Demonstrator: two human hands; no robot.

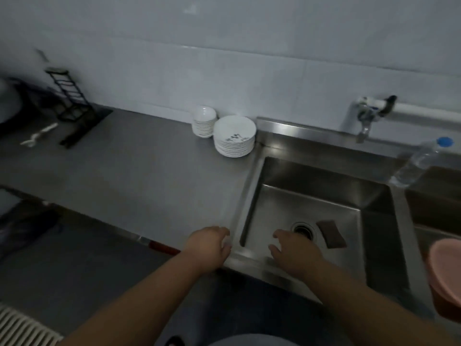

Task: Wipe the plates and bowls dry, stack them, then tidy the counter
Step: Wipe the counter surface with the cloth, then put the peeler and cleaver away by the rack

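the left hand is held at the near edge of the surface, just beside the left rim of the sink. its fingers are loosely curled and nothing is gripped; whether the surface is touched cannot be told. the right hand is held just to its right, over the near left corner of the sink, with fingers relaxed and slightly spread, and nothing is held in it either. just beyond the right hand's fingertips the drain is seen in the sink floor, and a brown sponge is lying just right of it.

well beyond the left hand, against the wall, a stack of white plates is set on the surface beside the sink's far left corner; dark marks are seen on the top plate. a stack of white bowls is placed just left of and behind the plates.

far to the left of both hands a black wire rack is stood on the surface. beyond and right of the right hand a tap is mounted above the sink, a clear bottle with a blue cap is stood by the sink's right rim, and a pink basin is partly seen at the right edge.
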